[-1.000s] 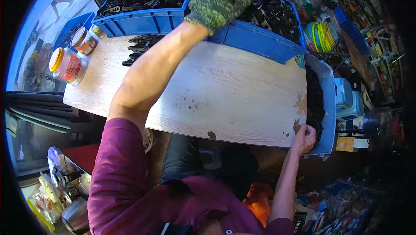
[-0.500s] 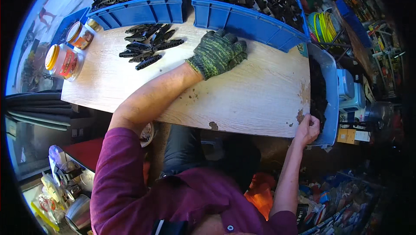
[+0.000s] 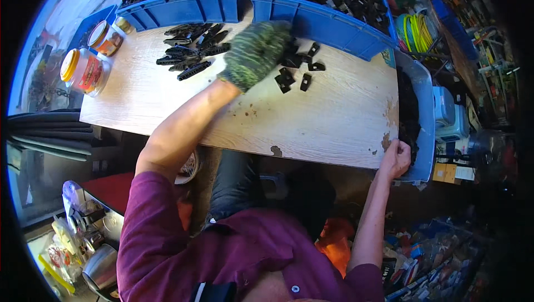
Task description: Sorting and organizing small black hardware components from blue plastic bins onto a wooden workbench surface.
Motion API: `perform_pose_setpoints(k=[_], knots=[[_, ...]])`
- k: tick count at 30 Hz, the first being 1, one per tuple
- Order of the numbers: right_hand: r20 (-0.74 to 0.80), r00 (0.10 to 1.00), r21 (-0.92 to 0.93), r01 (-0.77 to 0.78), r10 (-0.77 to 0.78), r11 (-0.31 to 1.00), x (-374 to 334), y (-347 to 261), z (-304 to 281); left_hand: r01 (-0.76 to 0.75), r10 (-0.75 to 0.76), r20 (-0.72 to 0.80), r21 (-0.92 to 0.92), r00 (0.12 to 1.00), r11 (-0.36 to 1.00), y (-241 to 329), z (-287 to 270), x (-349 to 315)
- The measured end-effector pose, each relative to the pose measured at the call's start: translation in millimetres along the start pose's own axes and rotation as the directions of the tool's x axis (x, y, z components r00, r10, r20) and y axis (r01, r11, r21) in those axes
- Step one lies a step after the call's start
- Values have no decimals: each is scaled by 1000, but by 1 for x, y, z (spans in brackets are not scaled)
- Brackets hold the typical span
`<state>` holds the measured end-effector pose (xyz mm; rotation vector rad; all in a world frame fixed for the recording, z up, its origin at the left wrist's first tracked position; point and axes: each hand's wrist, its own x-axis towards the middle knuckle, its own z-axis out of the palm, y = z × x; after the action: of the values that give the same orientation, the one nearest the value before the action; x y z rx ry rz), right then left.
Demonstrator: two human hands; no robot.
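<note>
My left hand (image 3: 255, 52), in a green knit glove, reaches across the wooden table (image 3: 311, 126) and is curled over a small heap of short black plastic parts (image 3: 300, 76). Some of these lie loose just right of its fingers. A pile of longer black clips (image 3: 189, 51) lies to the left of the glove. My bare right hand (image 3: 394, 158) grips the table's near right edge, beside a grey-blue bin (image 3: 427, 114) filled with dark pieces.
Two blue bins (image 3: 194, 7) (image 3: 334, 26) full of black parts stand along the far edge. Two orange-lidded jars (image 3: 83, 71) (image 3: 105, 37) sit at the table's left end. Coiled yellow-green cord (image 3: 416, 30) and cluttered shelves lie to the right.
My left hand came back from the right blue bin down to the tabletop. Short black parts now lie on the table by its fingers. The right hand has stayed on the edge.
</note>
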<state>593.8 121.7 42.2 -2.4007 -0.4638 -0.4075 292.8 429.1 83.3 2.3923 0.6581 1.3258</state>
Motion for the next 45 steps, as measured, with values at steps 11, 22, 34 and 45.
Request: perform_pose_setpoints(k=[11, 22, 34, 45], knots=[[5, 999, -12, -38, 39, 999, -5, -15, -4, 144, -141, -57, 46, 988, 989, -14, -34, -29], [8, 1000, 1, 6, -6, 1000, -2, -8, -3, 162, -162, -9, 129, 987, 978, -1, -44, -36], [19, 1000, 5, -22, 22, 1000, -1, -8, -3, 140, -142, -14, 265, 990, 954, -36, -82, -31], [15, 1000, -39, 24, -23, 999, 1, -1, -1, -256, 87, 285, 634, 954, 730, -10, -64, -51]])
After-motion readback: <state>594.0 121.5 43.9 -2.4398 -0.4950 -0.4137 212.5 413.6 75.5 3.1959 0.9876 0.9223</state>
